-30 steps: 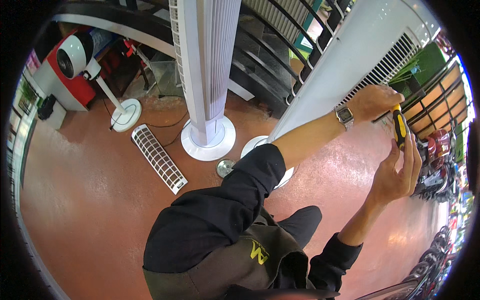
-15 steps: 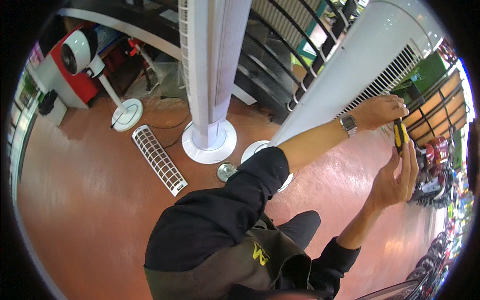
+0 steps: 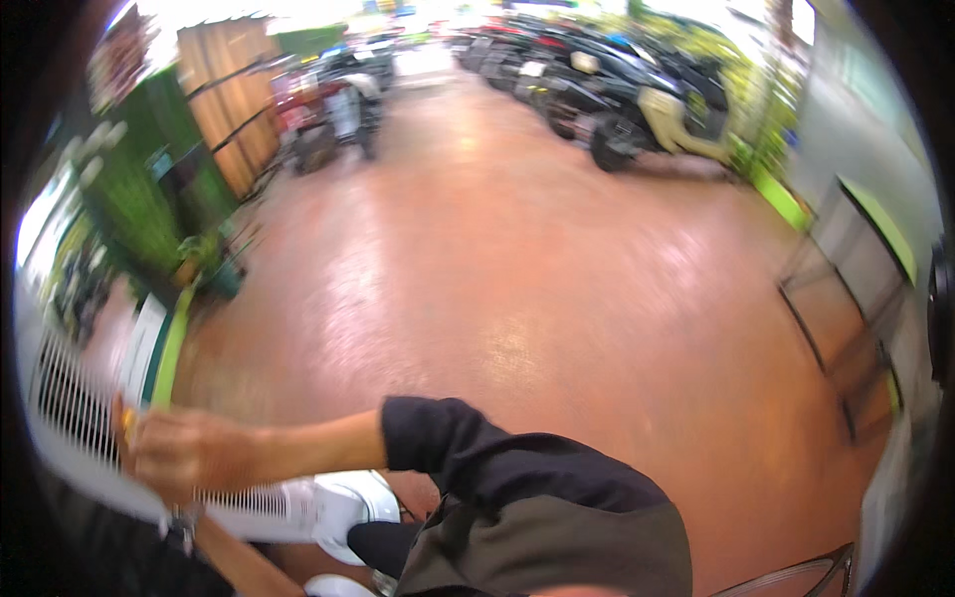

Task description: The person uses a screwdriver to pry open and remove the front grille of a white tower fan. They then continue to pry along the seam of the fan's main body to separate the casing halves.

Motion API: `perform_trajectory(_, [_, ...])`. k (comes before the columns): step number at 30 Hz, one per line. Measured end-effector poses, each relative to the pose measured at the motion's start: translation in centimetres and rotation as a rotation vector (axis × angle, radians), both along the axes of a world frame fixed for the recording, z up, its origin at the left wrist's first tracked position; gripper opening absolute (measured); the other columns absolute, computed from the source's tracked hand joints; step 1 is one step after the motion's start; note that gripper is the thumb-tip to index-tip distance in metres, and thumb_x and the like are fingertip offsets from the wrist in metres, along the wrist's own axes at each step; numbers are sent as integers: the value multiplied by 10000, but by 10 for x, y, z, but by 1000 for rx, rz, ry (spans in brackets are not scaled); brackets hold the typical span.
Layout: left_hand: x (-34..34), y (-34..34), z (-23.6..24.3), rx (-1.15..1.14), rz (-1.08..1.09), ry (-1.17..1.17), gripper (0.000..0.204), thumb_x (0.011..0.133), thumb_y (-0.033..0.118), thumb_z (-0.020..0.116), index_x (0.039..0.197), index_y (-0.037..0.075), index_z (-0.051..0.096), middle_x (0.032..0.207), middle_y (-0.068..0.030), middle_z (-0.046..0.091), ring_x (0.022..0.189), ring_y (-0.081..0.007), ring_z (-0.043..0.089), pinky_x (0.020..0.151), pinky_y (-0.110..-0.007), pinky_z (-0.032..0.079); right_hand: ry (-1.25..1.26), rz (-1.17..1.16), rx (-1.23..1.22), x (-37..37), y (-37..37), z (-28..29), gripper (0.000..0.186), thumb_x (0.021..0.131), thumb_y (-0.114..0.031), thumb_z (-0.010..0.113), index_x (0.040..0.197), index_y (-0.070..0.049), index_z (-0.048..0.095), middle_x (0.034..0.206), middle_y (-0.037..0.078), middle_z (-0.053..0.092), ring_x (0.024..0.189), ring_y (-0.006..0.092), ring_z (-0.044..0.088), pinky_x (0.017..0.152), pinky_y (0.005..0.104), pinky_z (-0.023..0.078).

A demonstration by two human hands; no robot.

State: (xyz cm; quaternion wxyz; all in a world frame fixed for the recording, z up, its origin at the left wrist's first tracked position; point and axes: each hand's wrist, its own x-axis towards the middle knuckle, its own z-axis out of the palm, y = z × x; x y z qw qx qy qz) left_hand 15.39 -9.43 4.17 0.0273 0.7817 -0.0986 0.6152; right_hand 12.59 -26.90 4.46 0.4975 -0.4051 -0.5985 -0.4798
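At the lower left, my right hand (image 3: pixel 189 453) is closed round a small yellow-and-black tool (image 3: pixel 129 422), blurred by motion. My left hand is mostly hidden behind it; the forearm with a metal watch (image 3: pixel 181 527) rises from the bottom edge. Both hands are beside the white tower fan (image 3: pixel 75 398), whose slatted vent runs along the left rim of the picture. A round white base (image 3: pixel 366 493) shows behind my right forearm.
Parked motorbikes (image 3: pixel 637 104) stand along the back right, others (image 3: pixel 343 114) at back left. A wooden panel (image 3: pixel 224 109), green hedge (image 3: pixel 129 199) and potted plant (image 3: pixel 209 259) line the left. A metal-framed stand (image 3: pixel 836 298) is at the right, on reddish floor (image 3: pixel 517 259).
My view has swung sharply right, bringing the motorbikes and open floor into sight. The fans and my hands now sit low at the left of the picture, my left hand largely hidden.
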Motion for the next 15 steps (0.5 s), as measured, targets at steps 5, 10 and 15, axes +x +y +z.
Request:
perform_trajectory(5, [15,-46,-8,-38,-32,-51,303,905,100,577,1207,67,588,1062,-148,657,1026,-304,659,877,-390,555,196,-134,-187,29,97,-23,322,921,-177,616,1186,6,630,1201,146,642,1135,305,617,965,422,540])
perform_trajectory(10, [10,-54,-7,-83,-52,-56,308,912,109,573,1216,61,586,1076,-149,656,1036,-303,658,882,-389,555,250,-194,-244,37,136,-25,391,981,-233,582,1281,16,620,1276,156,659,1192,292,621,997,414,542])
perform_trajectory(15, [3,-53,-6,-103,-64,-56,313,918,117,570,1225,54,583,1091,-151,655,1046,-302,657,887,-388,556,230,-225,-231,35,128,-24,375,965,-233,587,1246,10,629,1257,159,656,1172,293,623,977,409,547])
